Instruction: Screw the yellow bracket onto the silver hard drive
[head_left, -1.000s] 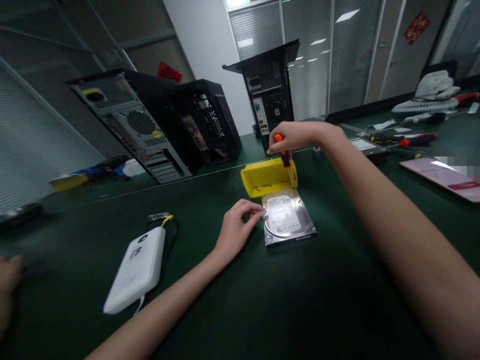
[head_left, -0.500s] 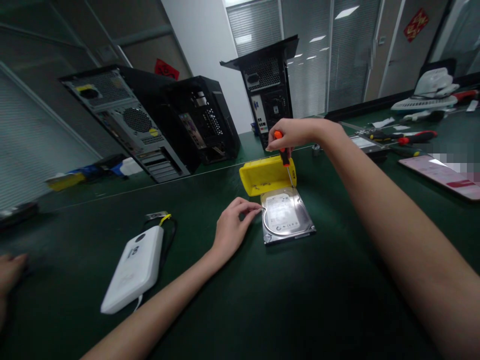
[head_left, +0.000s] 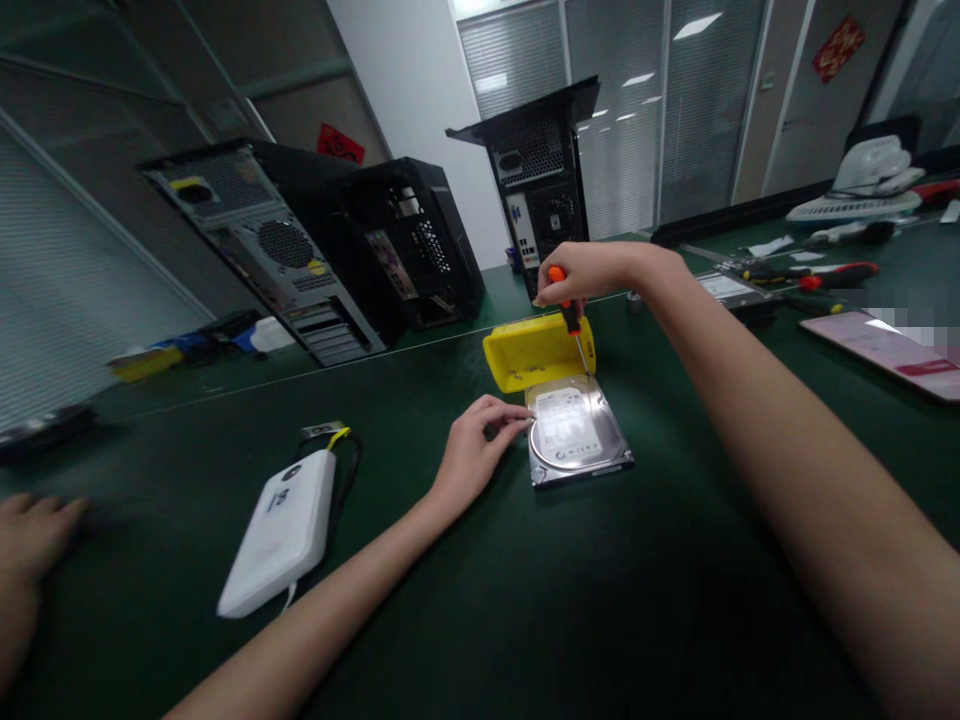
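A silver hard drive [head_left: 574, 432] lies label side up on the dark green table, its far edge against a yellow plastic tray [head_left: 536, 362]. My right hand [head_left: 566, 275] is closed around the orange and black handle of a screwdriver [head_left: 572, 318]. Its shaft slants down, with the tip at the drive's far right corner. At the drive's left edge, my left hand [head_left: 476, 440] has thumb and fingers pinched together on the rim. Whether a small part sits between those fingertips is hidden.
A white power bank [head_left: 283, 535] with a cable lies left. Another person's hand [head_left: 37, 540] rests at the far left. Computer cases [head_left: 274, 250] and a further black case [head_left: 536, 185] stand behind. Pliers [head_left: 821, 275] and a phone or tablet [head_left: 885, 350] lie right.
The view has shifted slightly, moving the scene a little rightward. The other person's hand shows more at the left. Both my hands keep their places at the drive.
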